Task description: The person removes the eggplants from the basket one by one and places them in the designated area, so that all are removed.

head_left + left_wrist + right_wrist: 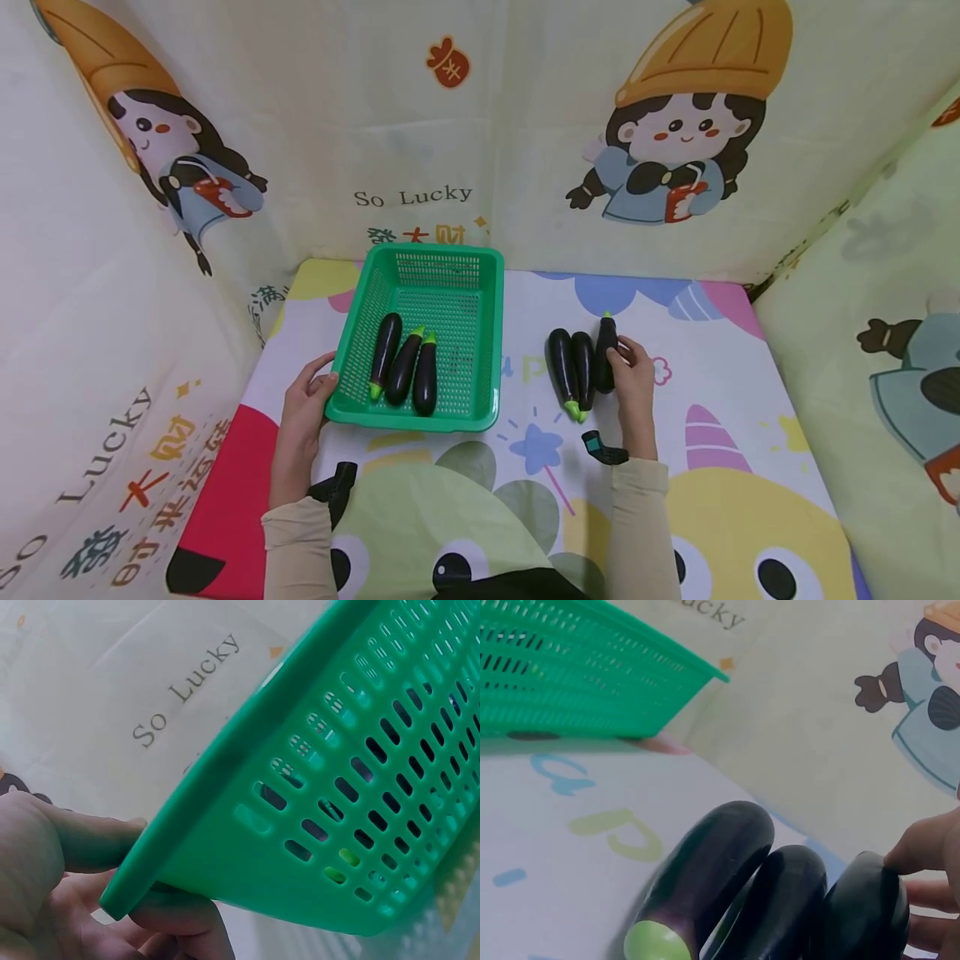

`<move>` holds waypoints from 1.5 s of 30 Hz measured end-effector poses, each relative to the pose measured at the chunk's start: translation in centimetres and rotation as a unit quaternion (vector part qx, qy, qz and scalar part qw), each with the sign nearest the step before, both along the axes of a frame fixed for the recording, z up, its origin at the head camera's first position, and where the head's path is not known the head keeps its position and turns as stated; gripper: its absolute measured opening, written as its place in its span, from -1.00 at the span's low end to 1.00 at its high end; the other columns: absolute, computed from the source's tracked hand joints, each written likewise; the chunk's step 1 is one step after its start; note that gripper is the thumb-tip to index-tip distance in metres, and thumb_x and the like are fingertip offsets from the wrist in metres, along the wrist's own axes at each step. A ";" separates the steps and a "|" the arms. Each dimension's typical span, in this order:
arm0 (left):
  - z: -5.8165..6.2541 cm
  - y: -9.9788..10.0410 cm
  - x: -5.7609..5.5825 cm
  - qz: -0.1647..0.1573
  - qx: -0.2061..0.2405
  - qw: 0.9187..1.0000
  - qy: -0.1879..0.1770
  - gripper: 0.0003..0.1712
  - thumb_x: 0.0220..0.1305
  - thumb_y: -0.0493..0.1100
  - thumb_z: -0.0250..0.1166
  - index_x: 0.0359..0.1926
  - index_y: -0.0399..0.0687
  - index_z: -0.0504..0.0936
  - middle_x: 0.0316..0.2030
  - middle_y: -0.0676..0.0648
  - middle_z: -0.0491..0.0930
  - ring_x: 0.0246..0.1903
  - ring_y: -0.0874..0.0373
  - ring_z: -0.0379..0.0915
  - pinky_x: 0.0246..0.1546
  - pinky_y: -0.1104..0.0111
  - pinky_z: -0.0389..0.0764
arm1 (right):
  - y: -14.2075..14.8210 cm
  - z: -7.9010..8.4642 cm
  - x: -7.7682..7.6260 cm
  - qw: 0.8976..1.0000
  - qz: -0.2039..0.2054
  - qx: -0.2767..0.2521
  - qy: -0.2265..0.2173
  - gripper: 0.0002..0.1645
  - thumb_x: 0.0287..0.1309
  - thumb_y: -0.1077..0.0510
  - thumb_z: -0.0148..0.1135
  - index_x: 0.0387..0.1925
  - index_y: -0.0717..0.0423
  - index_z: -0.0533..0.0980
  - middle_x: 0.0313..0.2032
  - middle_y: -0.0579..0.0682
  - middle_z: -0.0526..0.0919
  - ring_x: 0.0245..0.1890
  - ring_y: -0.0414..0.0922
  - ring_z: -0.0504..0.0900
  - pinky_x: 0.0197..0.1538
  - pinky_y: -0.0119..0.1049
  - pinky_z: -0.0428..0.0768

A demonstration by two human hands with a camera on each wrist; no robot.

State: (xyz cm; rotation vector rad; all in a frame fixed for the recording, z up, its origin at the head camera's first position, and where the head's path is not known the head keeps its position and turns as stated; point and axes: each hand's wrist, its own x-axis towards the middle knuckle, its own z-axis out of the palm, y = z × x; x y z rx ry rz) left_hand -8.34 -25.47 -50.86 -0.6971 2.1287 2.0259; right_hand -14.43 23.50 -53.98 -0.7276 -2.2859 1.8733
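Observation:
My left hand [298, 429] grips the left rim of a green plastic basket [457, 333], thumb and fingers on either side of the rim in the left wrist view. Three dark purple eggplants [425, 375] lie in the basket's lower left part. To the right of the basket, three more eggplants sit side by side on the table. My right hand [636, 396] holds the rightmost eggplant [604, 358], its green tip pointing away from me. The middle eggplant [582, 371] and left eggplant [561, 367] point their green ends toward me.
A printed cloth [532, 450] with cartoon figures covers the table. Pale printed sheets form a back wall [525, 167] just behind the basket and walls on both sides. Black straps [603, 450] with small cameras circle the wrists.

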 end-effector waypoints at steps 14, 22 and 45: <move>0.1 0.2 -0.1 0.035 -0.001 0.999 -0.006 -0.38 0.54 -0.01 0.23 0.55 0.15 0.38 -0.18 0.22 0.55 -0.31 0.36 0.57 -0.28 0.57 0.64 | 0.2 -0.7 -0.2 0.996 0.019 0.072 -0.041 -0.40 0.48 0.12 0.14 0.47 0.18 0.38 0.41 0.35 0.46 0.38 0.28 0.50 0.44 0.17 0.47; 0.1 0.1 -0.4 0.039 0.010 0.999 -0.016 -0.40 0.57 -0.03 0.18 0.56 0.19 0.36 -0.18 0.23 0.55 -0.29 0.36 0.56 -0.26 0.58 0.64 | -0.1 -1.1 -0.3 0.988 0.031 0.144 -0.053 -0.40 0.48 0.09 0.12 0.45 0.18 0.39 0.38 0.34 0.49 0.37 0.29 0.50 0.38 0.23 0.51; 0.2 0.2 -0.4 0.028 -0.009 0.999 -0.025 -0.37 0.58 0.00 0.16 0.58 0.21 0.31 -0.16 0.21 0.51 -0.30 0.35 0.54 -0.25 0.59 0.63 | -0.4 -0.3 0.0 0.979 0.073 0.179 -0.063 -0.37 0.48 0.12 0.10 0.48 0.21 0.33 0.41 0.33 0.46 0.38 0.29 0.48 0.37 0.22 0.51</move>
